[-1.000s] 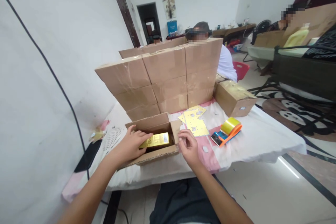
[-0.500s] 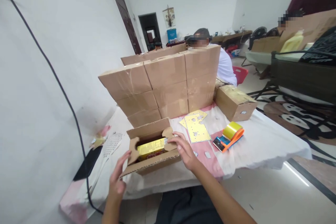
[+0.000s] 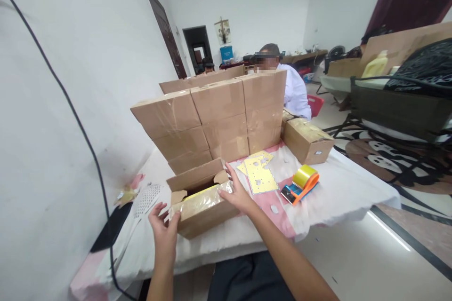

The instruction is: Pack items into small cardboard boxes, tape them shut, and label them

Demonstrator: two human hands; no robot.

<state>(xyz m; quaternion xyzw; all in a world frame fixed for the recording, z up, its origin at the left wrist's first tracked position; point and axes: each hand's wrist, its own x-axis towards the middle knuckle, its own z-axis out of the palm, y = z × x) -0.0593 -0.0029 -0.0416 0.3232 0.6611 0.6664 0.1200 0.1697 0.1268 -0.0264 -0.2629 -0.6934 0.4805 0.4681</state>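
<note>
A small cardboard box [image 3: 205, 214] stands near the table's front edge with a gold packet [image 3: 197, 194] showing inside it. My left hand [image 3: 165, 230] presses the front flap up at the box's left corner. My right hand [image 3: 237, 194] holds the same flap at its right end, fingers on its top edge. The rear flap stands upright and the small side flaps are folded inward. The flap is blurred, so I cannot tell how far it covers the opening.
A wall of stacked cardboard boxes [image 3: 215, 120] stands behind. One box [image 3: 306, 140] lies at the right. Yellow sheets [image 3: 259, 176], a yellow tape dispenser [image 3: 304, 179], a white swatter [image 3: 145, 196] and a black phone [image 3: 108, 234] lie on the cloth-covered table [image 3: 339, 193]. A person [image 3: 291, 87] sits beyond.
My left hand left the inside of the box and came to the front flap. Both hands have raised that flap over the gold packet. The side flaps were folded in.
</note>
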